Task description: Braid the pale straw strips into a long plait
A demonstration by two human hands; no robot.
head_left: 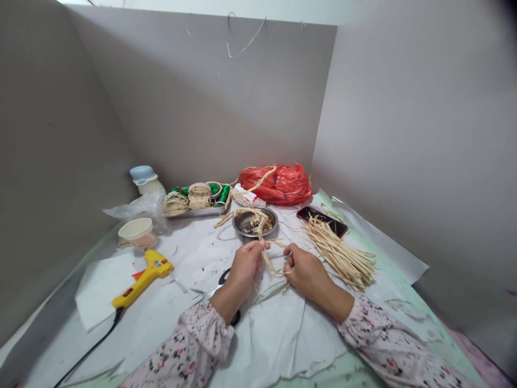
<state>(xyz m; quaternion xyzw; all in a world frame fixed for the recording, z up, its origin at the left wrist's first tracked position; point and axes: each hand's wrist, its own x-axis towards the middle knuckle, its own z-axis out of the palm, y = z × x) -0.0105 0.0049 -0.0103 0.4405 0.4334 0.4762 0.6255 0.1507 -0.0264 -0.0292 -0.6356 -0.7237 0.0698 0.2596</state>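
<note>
My left hand (245,264) is closed in a pinch on a straw braid (242,211), whose plaited length runs up and curves left over a metal bowl (276,222). Loose straw strands (270,264) hang from the braid's working end between my hands. My right hand (304,272) has its fingers curled round some of these strands, to the right of the left hand. Partly hidden under my left wrist lie black-handled scissors (224,276). A bundle of loose straw (343,253) rests to the right, its upper end over a dark phone (323,220).
On the left lie a yellow glue gun (141,280) with a cord, a paper cup (138,233) and a plastic bag (141,207). Behind stand a blue-lidded bottle (147,180), a tray (197,212) of woven pieces and green thread, and a red bag (278,186). Grey partitions enclose the table.
</note>
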